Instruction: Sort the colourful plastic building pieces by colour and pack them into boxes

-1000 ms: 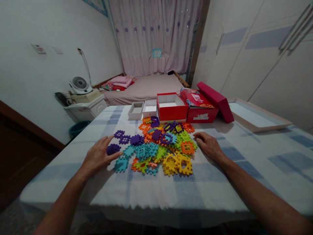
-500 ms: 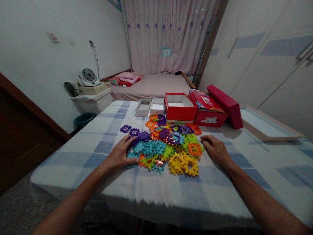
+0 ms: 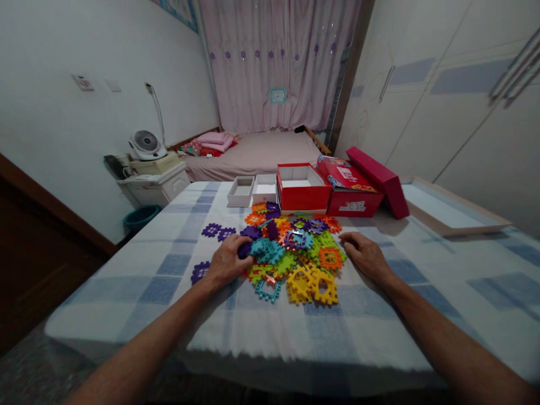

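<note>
At the centre of the frame, a heap of toothed plastic pieces (image 3: 285, 263) lies on the checked tablecloth (image 3: 367, 343). The left hand (image 3: 228, 261), left of centre, hides part of the heap's left margin; its thumb and fingers stand apart around a partly covered purple piece (image 3: 244, 250), and whether they grip it cannot be told. The right hand (image 3: 366, 256) rests just beside the right margin, fingers curled, their closure hard to make out. Both forearms (image 3: 442, 326) are cut off below. Cloth extends to its front edge, lower centre; a red box (image 3: 304, 198) bounds the heap behind.
</note>
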`<state>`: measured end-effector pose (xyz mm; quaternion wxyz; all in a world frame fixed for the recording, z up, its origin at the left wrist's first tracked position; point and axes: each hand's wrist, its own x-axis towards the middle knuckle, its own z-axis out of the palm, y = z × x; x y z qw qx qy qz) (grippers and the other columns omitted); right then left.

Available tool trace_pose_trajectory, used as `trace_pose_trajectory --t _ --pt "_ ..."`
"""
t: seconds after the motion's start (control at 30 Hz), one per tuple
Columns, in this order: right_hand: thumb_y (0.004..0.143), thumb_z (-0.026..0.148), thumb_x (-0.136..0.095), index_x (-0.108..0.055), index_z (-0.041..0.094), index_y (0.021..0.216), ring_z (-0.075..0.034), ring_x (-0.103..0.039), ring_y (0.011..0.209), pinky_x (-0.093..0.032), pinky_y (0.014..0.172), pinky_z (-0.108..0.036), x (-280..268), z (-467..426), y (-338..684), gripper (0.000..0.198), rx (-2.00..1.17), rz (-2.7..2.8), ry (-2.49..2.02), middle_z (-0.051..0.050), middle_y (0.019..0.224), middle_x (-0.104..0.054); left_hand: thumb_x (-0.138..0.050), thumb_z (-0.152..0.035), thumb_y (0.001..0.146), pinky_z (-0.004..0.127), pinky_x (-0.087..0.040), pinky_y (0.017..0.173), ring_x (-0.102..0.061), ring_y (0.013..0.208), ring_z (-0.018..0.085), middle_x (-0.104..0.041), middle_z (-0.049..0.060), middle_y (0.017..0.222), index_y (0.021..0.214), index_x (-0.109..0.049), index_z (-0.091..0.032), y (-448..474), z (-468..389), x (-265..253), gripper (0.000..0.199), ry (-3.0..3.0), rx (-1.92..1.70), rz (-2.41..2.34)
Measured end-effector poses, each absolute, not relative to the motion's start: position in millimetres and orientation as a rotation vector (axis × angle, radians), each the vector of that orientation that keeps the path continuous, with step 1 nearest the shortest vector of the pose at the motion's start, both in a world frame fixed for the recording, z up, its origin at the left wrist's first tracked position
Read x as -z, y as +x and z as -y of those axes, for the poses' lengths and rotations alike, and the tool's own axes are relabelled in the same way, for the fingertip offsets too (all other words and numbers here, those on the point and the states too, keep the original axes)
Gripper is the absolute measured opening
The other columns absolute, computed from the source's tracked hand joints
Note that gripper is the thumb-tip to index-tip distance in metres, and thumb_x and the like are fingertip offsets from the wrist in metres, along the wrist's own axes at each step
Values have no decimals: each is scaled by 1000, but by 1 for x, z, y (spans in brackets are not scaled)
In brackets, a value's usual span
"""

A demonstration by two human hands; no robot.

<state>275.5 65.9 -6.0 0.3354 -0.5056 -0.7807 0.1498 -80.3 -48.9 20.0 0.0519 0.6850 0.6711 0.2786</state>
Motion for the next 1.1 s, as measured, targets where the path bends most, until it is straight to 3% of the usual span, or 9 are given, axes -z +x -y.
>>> trace_pose_trajectory --t 0.13,0.43,0.57,0.67,0.8,0.9,0.97,1.1 --pt "80 28 -44 -66 19 96 -21 -65 90 -48 85 -35 6 -66 276 28 -390 2054 -1306 -7 98 -70 -58 -27 70 34 -50 84 -62 89 22 -64 4 97 98 -64 -23 -66 39 -24 29 2010 -912 -2028" --pt "81 26 -43 -66 19 96 -21 -64 91 -48 85 -34 7 -67 276 28 -388 2053 -1296 -7 98 -70 -60 -22 72 31 -50 83 -61 88 19 -65 3 94 97 -65 -21 -7 14 -58 26 2138 -1165 -1777" --pt "80 27 -43 -65 18 97 -21 -64 92 -47 85 -34 7 -67 277 29 -399 2057 -1306 -8 98 -70 -66 -40 77 33 -48 92 -61 101 21 -63 5 114 114 -62 -24 21 7 -75 40 2336 -1062 -1679" --pt "80 27 -42 -65 18 98 -21 -64 93 -47 86 -35 7 -67 277 30 -404 2063 -1309 -8 99 -70 -60 -52 82 35 -42 102 -55 117 22 -57 6 129 126 -56 -24 14 3 -79 52 2421 -1030 -1652" --pt "81 27 -42 -65 19 96 -22 -64 93 -47 86 -36 6 -66 277 29 -404 2072 -1287 -7 99 -70 -48 -45 90 38 -36 108 -47 127 24 -53 12 135 127 -55 -18 -48 -6 -65 47 2254 -1010 -2116" --pt "80 28 -42 -65 19 95 -22 -64 93 -47 86 -35 6 -66 277 29 -404 2069 -1300 -8 99 -70 -43 -52 89 56 -36 102 -43 130 37 -50 21 137 128 -55 -14 -108 -11 -48 56 1818 -649 -2647" --pt "80 29 -43 -65 19 95 -22 -64 92 -47 86 -35 6 -67 276 29 -411 2063 -1315 -8 99 -70 -35 -59 89 62 -38 96 -45 126 43 -52 27 132 130 -52 -9 -136 -12 -39 67 1586 -433 -2681" --pt "81 30 -42 -65 19 96 -21 -64 93 -47 86 -34 7 -67 277 30 -423 2060 -1323 -8 100 -70 -39 -59 87 41 -38 104 -47 129 30 -50 18 140 137 -46 -10 -145 -10 -26 70 1788 -388 -2334"
